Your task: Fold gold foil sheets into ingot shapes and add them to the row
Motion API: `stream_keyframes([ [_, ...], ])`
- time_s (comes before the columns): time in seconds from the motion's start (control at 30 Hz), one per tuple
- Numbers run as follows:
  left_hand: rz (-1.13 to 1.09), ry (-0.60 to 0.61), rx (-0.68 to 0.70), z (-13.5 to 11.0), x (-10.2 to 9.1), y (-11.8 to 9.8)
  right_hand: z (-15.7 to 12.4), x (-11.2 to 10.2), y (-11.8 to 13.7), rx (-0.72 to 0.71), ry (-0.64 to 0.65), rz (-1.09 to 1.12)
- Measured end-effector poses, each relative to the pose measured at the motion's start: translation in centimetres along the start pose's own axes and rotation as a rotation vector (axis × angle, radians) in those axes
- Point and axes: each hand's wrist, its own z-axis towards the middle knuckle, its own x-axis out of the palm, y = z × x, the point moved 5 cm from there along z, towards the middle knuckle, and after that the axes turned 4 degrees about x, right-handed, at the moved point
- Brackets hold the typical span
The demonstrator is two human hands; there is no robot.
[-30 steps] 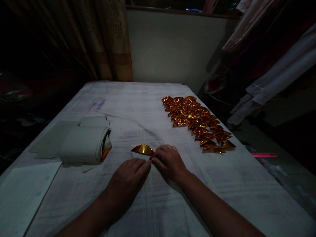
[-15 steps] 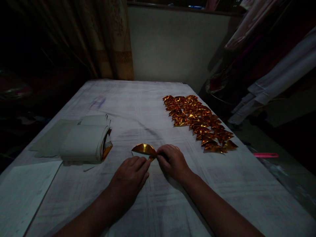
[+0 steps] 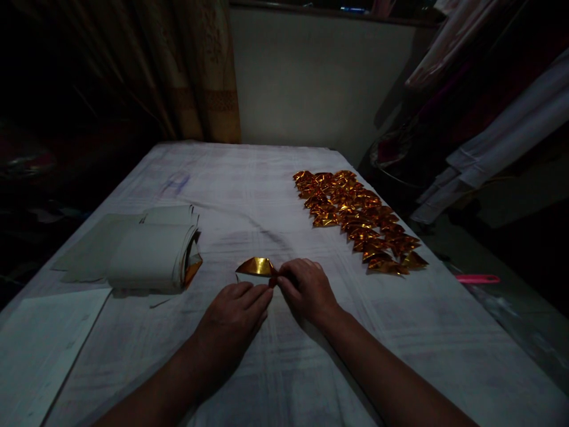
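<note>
1. clearly, the right hand (image 3: pixel 309 290) pinches the right tip of a gold-foil piece (image 3: pixel 258 267) between thumb and forefinger.
2. the left hand (image 3: pixel 235 314) lies palm-down, fingers close together, at the piece's near edge; whether it grips, i cannot tell.
3. the piece rests on pale cloth (image 3: pixel 271 373), right of a curled paper stack (image 3: pixel 144 255) and nearer than the rows of folded gold shapes (image 3: pixel 362 219).

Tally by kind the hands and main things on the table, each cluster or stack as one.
Bare left hand, bare right hand: 2
Arched gold foil piece: 1
Folded gold foil cluster: 1
Folded pale paper stack: 1
Flat white rectangular sheet: 1
Total: 6
</note>
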Motion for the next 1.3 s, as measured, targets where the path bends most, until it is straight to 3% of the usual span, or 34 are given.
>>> stream_keyframes([
  [0.4, -0.036, 0.044, -0.081, -0.1, 0.4, 0.2, 0.2, 0.3, 0.7, 0.047, -0.018, -0.093],
  [0.63, -0.03, 0.05, -0.007, -0.3, 0.1, -0.1, 0.1, 0.4, 0.7, 0.056, -0.027, -0.097],
  [1.3, 0.018, 0.08, 0.026, -0.2, 0.2, -0.3, 0.3, 0.4, 0.8, 0.096, -0.015, -0.107],
])
